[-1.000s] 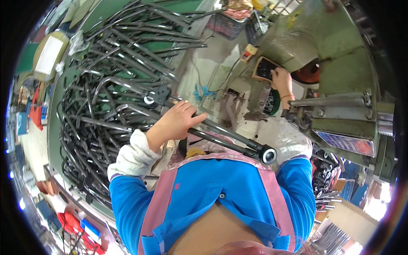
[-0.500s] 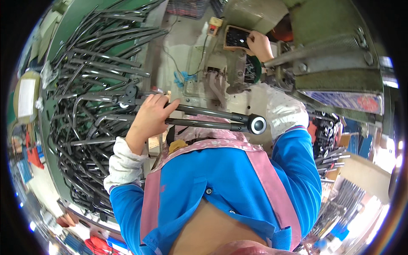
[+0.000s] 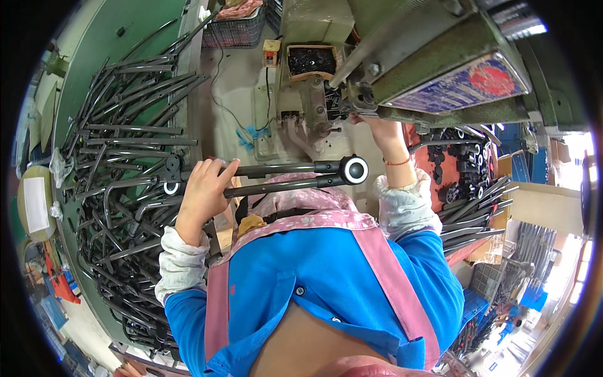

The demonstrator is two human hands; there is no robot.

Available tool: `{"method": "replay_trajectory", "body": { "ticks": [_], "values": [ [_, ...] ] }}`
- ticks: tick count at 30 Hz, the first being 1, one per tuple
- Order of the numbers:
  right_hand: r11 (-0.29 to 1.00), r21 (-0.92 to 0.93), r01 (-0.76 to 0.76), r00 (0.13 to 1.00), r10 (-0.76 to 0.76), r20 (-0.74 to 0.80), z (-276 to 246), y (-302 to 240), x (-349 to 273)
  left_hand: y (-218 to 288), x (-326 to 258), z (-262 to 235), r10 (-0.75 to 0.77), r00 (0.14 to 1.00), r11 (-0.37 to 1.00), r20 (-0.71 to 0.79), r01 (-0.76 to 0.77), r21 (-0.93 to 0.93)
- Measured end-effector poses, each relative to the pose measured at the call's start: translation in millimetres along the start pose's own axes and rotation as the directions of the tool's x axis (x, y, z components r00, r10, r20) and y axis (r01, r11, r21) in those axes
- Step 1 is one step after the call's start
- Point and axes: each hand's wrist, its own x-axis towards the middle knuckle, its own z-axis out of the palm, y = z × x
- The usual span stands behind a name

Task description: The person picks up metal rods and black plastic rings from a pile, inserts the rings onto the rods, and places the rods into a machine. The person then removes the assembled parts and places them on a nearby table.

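My left hand (image 3: 204, 191) is closed around a black metal tube frame (image 3: 276, 168), two nearly parallel tubes held crosswise in front of my body. A round black joint with a white ring (image 3: 353, 170) joins the tubes at their right end. A second jointed part (image 3: 173, 168) lies just left of my fingers. My right hand (image 3: 384, 133) is raised beside the green machine's head (image 3: 364, 97), fingertips pinched together. Whatever sits between those fingertips is too small and partly hidden to make out. The machine's metal fixture (image 3: 298, 135) stands beyond the frame.
Many bent black tubes (image 3: 119, 207) are piled on the green table (image 3: 94, 69) at left. A shallow box (image 3: 337, 61) of small black parts stands at the back, beside a yellow switch box (image 3: 270, 55). More black tubes (image 3: 471, 217) and joints lie at right.
My right hand has left the box of small black parts and come nearer, beside the machine head. My left hand still grips the tube frame. The view has shifted to the right.
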Motion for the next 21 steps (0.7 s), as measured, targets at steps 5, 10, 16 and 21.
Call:
{"method": "replay_trajectory", "body": {
  "ticks": [5, 10, 16, 21],
  "values": [
    [0.986, 0.136, -0.096, 0.993, 0.104, -0.05, 23, -21, -12, -6, 6, 0, 0.056, 0.998, 0.998, 0.024, -0.056, 0.003],
    [1.0, 0.009, -0.016, 0.997, 0.017, -0.074, 18, -4, -1, -9, 5, -1, 0.077, 0.996, 0.997, 0.043, -0.077, 0.008],
    [0.851, -0.466, 0.243, 0.956, -0.29, -0.032, 0, 84, 90, -11, 0, -3, 0.063, 0.997, 0.998, 0.051, -0.063, -0.008],
    [0.433, -0.873, 0.223, 0.963, -0.238, 0.128, 18, 121, 163, -11, -1, -9, 0.083, 0.995, 0.996, 0.051, -0.082, -0.021]
  ]
}}
